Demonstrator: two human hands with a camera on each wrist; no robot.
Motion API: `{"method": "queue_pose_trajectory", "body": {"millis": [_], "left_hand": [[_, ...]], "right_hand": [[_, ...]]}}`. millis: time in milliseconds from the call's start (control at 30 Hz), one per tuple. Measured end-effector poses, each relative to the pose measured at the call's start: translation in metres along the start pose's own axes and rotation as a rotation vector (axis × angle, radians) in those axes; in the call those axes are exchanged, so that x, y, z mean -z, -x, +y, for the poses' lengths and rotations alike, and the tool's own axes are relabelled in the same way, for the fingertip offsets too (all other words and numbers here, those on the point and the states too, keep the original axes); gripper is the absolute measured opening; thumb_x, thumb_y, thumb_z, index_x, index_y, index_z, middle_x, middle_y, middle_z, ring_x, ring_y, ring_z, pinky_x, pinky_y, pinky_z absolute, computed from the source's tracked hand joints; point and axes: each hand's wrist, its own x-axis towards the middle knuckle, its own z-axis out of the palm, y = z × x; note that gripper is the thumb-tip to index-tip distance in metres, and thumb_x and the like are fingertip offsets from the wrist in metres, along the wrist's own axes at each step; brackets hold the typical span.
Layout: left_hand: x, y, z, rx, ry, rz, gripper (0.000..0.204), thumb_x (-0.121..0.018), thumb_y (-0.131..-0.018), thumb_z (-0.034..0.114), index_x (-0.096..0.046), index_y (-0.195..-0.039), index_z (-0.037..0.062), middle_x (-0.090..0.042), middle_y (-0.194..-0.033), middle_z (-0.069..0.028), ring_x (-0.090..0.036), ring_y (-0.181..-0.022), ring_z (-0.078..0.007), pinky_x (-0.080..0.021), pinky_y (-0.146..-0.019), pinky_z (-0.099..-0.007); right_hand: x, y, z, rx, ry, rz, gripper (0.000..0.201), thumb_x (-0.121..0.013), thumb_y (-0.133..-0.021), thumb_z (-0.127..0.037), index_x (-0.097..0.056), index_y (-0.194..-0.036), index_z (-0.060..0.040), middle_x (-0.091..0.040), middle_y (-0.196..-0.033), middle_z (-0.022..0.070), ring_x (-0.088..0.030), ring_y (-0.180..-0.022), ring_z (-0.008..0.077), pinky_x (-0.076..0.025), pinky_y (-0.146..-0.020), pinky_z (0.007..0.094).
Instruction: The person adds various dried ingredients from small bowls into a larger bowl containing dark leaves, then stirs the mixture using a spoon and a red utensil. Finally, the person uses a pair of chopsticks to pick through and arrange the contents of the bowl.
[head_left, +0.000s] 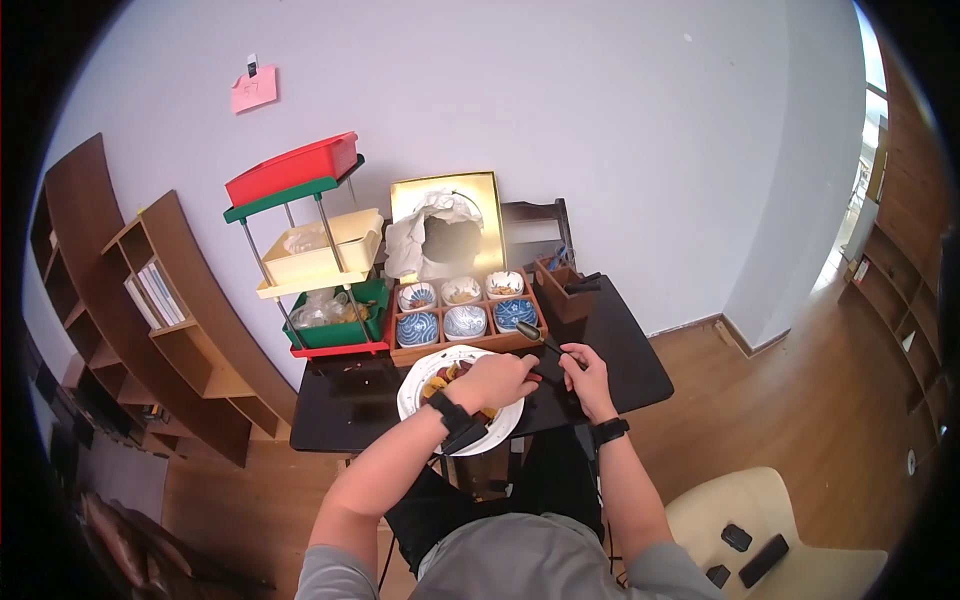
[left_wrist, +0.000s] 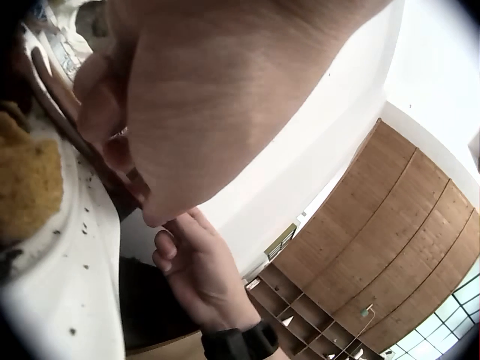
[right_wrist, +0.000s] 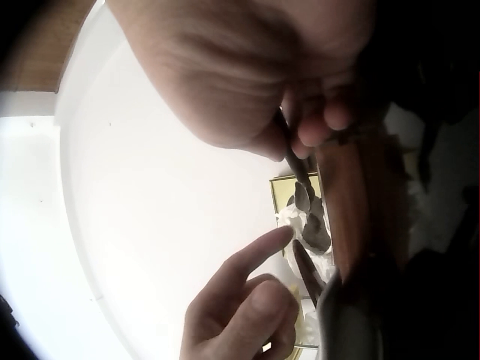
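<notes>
Nearest, partly beneath the left hand and its wrist: plate of yellow and dark-red food, set close to the body, probably for easy reach. Left hand itself stretched across toward the right, fingers mostly bent, index straighter; impossible to tell if holding anything. Just beside its fingertips, right hand, closed in a pinch around the dark handle of a utensil, rounded metal head slanting away and left, likely gripped there to leave that end free. Just ahead of both hands, wooden tray with six patterned bowls, one per compartment, seemingly against sliding. Ahead-left, tiered rack. Farthest ahead, gold box, open, crumpled paper inside.
</notes>
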Motion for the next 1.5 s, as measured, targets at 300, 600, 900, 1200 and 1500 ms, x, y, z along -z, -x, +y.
{"method": "queue_pose_trajectory", "body": {"millis": [300,600,900,1200,1500], "left_hand": [[-0.012,-0.013,-0.02,0.024,0.078,0.143,0.021,-0.063,-0.096,0.025,-0.068,-0.103,0.006,-0.072,-0.09,-0.0207,-0.07,-0.085,-0.0387,-0.055,-0.076,-0.0487],[0.012,0.107,-0.096,0.452,1.001,1.037,0.023,-0.054,-0.107,0.023,-0.063,-0.116,0.0049,-0.061,-0.077,0.0016,-0.055,-0.06,-0.0059,-0.042,-0.052,-0.0208],[-0.037,0.153,-0.131,0.455,1.52,1.176,0.028,-0.049,-0.11,0.029,-0.058,-0.123,0.0075,-0.056,-0.077,0.0011,-0.039,-0.043,-0.006,-0.026,-0.039,-0.0231],[-0.039,0.154,-0.134,0.51,1.517,1.131,0.028,-0.048,-0.11,0.031,-0.057,-0.125,0.0091,-0.055,-0.079,0.0011,-0.04,-0.045,-0.007,-0.028,-0.041,-0.0227],[-0.047,0.151,-0.14,0.568,1.425,1.083,0.027,-0.047,-0.11,0.031,-0.058,-0.121,0.0092,-0.054,-0.075,0.0006,-0.04,-0.043,-0.0069,-0.027,-0.039,-0.0226]], "right_hand": [[0.002,0.0,0.001,0.034,-0.04,0.011,0.022,-0.066,-0.096,-0.007,-0.065,-0.117,0.0014,-0.067,-0.091,0.0059,-0.053,-0.057,0.0061,-0.041,-0.05,0.0205],[-0.005,0.006,-0.009,0.008,-0.202,-0.007,0.024,-0.07,-0.094,-0.008,-0.067,-0.115,0.0028,-0.068,-0.089,0.0075,-0.055,-0.059,0.0078,-0.044,-0.053,0.022],[-0.046,0.009,-0.037,-0.003,0.147,-0.256,0.024,-0.072,-0.095,-0.017,-0.072,-0.114,-0.0014,-0.068,-0.079,0.0009,-0.058,-0.063,0.0052,-0.047,-0.055,0.0208],[-0.06,0.002,-0.033,-0.028,0.206,-0.315,0.023,-0.071,-0.096,-0.017,-0.072,-0.11,0.0014,-0.069,-0.079,0.0026,-0.059,-0.062,0.0058,-0.047,-0.054,0.0206],[-0.062,-0.005,-0.021,-0.24,0.02,-0.3,0.019,-0.07,-0.098,-0.017,-0.071,-0.104,0.0014,-0.068,-0.078,0.0025,-0.052,-0.057,0.0051,-0.039,-0.05,0.02]]}}
